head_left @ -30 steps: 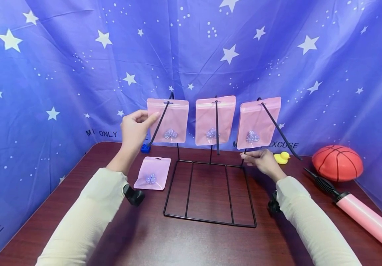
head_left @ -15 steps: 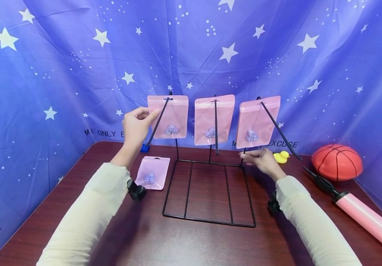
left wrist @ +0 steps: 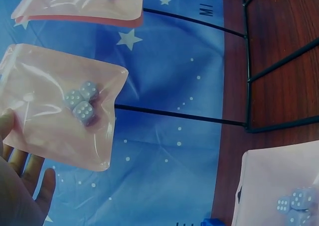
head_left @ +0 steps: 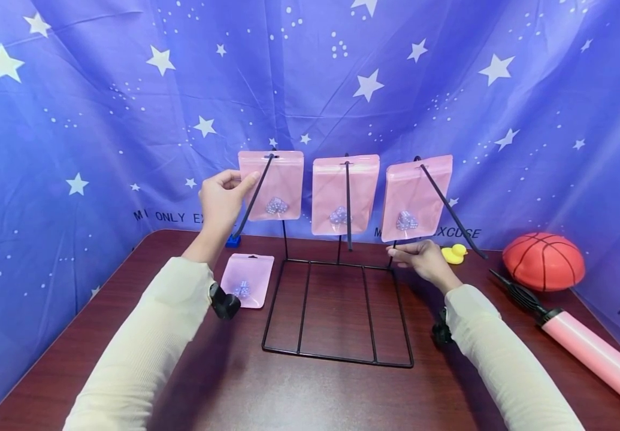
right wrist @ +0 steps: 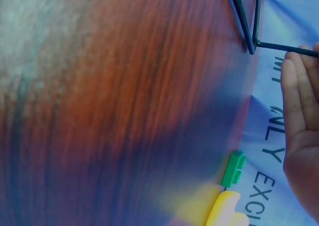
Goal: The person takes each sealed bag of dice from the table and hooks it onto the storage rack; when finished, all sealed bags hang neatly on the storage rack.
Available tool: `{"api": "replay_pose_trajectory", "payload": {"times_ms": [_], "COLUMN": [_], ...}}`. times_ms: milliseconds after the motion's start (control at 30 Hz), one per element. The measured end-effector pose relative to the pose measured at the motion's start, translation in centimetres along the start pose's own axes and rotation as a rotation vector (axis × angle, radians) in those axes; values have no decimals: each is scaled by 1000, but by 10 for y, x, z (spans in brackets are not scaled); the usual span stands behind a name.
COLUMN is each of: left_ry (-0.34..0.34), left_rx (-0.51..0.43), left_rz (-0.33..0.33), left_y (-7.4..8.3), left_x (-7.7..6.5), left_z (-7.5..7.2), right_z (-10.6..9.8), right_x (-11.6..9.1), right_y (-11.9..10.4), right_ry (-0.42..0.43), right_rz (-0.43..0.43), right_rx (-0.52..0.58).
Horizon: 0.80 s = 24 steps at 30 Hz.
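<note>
My left hand (head_left: 220, 200) pinches the left edge of a pink zip pouch (head_left: 287, 185) between thumb and fingers. A prong of the black wire rack (head_left: 336, 361) appears to pass through its hang hole. Speckled lilac dice (left wrist: 82, 104) show through the front. Two similar pouches hang from the middle and right prongs: the middle pouch (head_left: 331, 197) and the right pouch (head_left: 423, 197). With thumb and fingertips, my right hand (head_left: 429, 263) holds the rack's right upright below the right pouch. Another pink pouch (head_left: 258, 272) with dice lies flat left of the rack.
A blue toy brick (head_left: 233, 241) sits behind the flat pouch. At right are a yellow rubber duck (head_left: 454, 254), a green toy brick (right wrist: 233, 169), a red basketball (head_left: 544, 261) and a pink hand pump (head_left: 595, 353). A starry blue cloth (head_left: 126, 120) hangs behind the table.
The left hand's pouch has risen slightly, its top now nearer the back of the prong. My right hand keeps its place on the upright. The head view has shifted a little.
</note>
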<state>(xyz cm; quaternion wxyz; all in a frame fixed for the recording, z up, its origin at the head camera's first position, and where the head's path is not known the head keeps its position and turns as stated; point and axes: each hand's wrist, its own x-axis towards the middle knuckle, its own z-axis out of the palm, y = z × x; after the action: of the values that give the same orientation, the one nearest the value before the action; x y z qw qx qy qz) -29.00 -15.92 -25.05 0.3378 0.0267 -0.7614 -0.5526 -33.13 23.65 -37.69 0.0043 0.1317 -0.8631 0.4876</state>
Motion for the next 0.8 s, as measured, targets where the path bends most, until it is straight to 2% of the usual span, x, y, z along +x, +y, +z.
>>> {"api": "replay_pose_trajectory", "payload": {"times_ms": [533,667,800], "left_ry": [-18,-41,-105], "left_rx": [8,10,-2], "left_rz": [-5,16,26], "left_y": [-6,-6,-11], "left_x": [2,-1,-2], "left_z": [0,-5,-16], "right_z": [1,1,1], "right_x": [2,2,3], "right_y": [0,0,1], "right_ry": [-7,-10,-3], "right_rz": [5,5,18], "right_rx": [-1,-8,-26]}}
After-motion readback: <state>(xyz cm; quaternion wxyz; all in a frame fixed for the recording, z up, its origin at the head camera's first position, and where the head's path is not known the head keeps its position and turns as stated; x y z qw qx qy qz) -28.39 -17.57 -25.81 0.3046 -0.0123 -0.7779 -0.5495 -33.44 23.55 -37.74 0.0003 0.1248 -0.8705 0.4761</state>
